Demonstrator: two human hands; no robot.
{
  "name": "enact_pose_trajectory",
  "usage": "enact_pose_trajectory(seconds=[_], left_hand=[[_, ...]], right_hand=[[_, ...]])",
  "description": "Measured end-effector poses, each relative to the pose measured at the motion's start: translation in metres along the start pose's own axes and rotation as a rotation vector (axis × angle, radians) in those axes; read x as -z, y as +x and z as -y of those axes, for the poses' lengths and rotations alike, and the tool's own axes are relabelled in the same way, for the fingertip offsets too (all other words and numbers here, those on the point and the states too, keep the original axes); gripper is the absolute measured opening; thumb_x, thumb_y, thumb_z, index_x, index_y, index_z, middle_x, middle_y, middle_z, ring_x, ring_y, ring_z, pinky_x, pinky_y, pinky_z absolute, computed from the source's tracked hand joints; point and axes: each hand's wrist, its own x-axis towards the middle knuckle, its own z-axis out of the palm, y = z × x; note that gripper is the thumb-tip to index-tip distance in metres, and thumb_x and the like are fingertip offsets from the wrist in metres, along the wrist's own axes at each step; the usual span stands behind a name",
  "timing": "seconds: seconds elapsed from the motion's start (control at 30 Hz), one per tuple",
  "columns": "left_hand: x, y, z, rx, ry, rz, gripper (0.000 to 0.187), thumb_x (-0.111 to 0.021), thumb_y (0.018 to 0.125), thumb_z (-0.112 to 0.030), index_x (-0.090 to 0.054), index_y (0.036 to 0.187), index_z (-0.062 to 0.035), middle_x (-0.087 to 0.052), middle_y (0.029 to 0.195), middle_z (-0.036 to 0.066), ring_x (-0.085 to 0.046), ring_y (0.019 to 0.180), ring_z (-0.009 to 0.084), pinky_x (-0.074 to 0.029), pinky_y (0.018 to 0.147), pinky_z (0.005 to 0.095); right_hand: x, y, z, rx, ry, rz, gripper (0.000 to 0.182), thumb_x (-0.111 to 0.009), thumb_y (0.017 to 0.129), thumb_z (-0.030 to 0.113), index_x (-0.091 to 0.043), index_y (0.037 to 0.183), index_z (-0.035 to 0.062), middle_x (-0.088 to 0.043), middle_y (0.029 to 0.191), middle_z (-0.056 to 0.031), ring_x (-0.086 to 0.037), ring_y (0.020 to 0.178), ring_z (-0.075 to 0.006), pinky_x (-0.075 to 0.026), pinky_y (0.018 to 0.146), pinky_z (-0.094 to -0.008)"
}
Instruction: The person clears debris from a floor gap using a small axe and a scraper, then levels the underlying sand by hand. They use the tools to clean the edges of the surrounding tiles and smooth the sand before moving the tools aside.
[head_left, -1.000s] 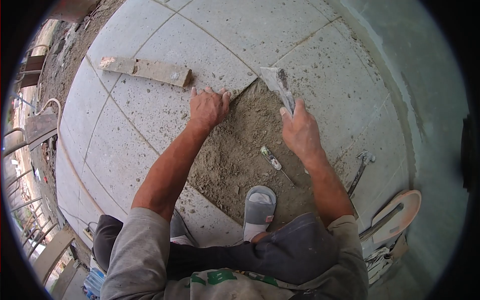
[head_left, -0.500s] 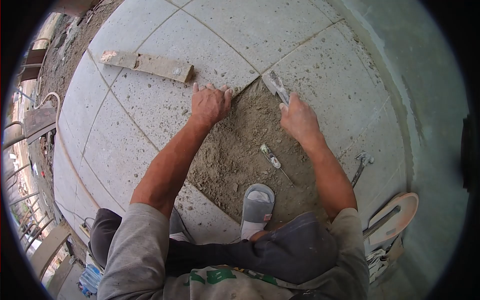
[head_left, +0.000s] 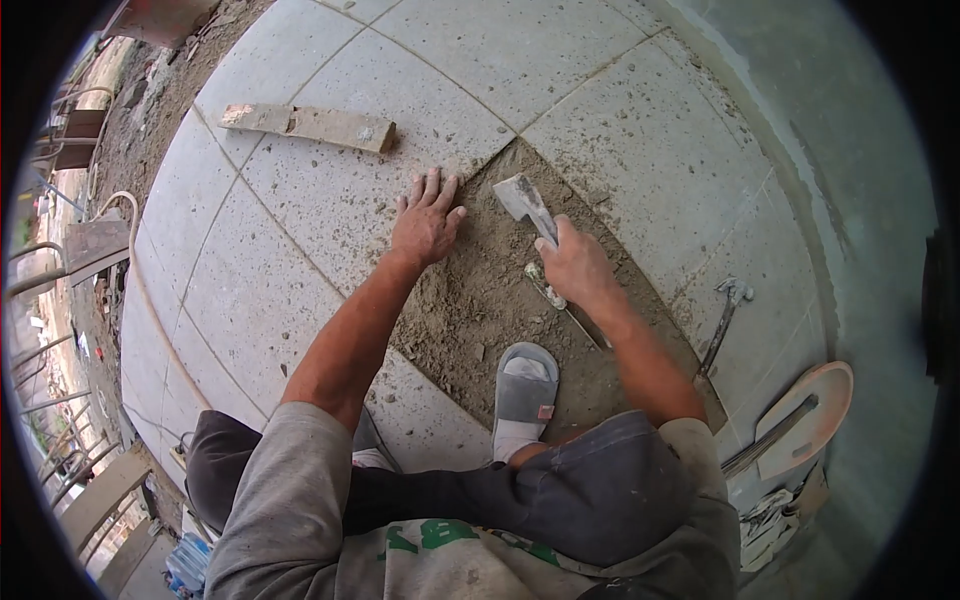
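My right hand (head_left: 577, 262) grips the handle of a cleaver-shaped mason's trowel (head_left: 522, 202). Its flat metal blade is over the grey mortar bed (head_left: 460, 320), short of the corner of the square gap between the tiles. On the edge of the neighbouring tile (head_left: 330, 220) rests my left hand (head_left: 427, 220), empty, with its fingers spread. Below my right hand, a tool with a speckled handle (head_left: 543, 284) lies on the mortar, its slim metal end partly beside my forearm. A mortar-crusted wood block (head_left: 310, 127) lies on the tiles beyond my left hand.
To the right are a hammer (head_left: 724, 318) and a rounded pale board (head_left: 815, 415) with a dark stick across it. A hose (head_left: 150, 310) runs along the left tile edge, with rubble and bent metal bars beyond. My slippered foot (head_left: 526, 385) stands on the mortar.
My right hand has drawn the trowel back toward me and left, off the right tile's edge onto the mortar. My left hand's fingers have spread, where they were curled over the tile edge.
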Motion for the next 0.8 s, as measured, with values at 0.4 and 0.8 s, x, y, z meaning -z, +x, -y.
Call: enact_pose_trajectory(seconds=[0.4, 0.8], left_hand=[[-0.027, -0.112, -0.051, -0.132, -0.115, 0.054, 0.05, -0.048, 0.099, -0.034, -0.041, 0.146, -0.0208, -0.035, 0.153, 0.013, -0.03, 0.144, 0.0295, -0.011, 0.114, 0.0653], [-0.023, -0.136, -0.029, 0.138, -0.079, -0.028, 0.05, -0.051, 0.098, -0.033, -0.044, 0.145, -0.0163, -0.031, 0.155, 0.015, -0.023, 0.146, 0.0322, -0.007, 0.113, 0.067]], right_hand=[[-0.006, 0.034, -0.008, 0.155, -0.521, -0.082, 0.033, -0.057, 0.088, 0.012, -0.046, 0.115, -0.0041, -0.066, 0.091, -0.0236, -0.07, 0.074, -0.0346, -0.058, 0.065, -0.0448], [-0.01, 0.03, 0.019, -0.002, -0.467, -0.071, 0.035, -0.057, 0.088, 0.012, -0.047, 0.117, -0.0046, -0.066, 0.095, -0.0233, -0.07, 0.085, -0.0374, -0.058, 0.074, -0.0431]])
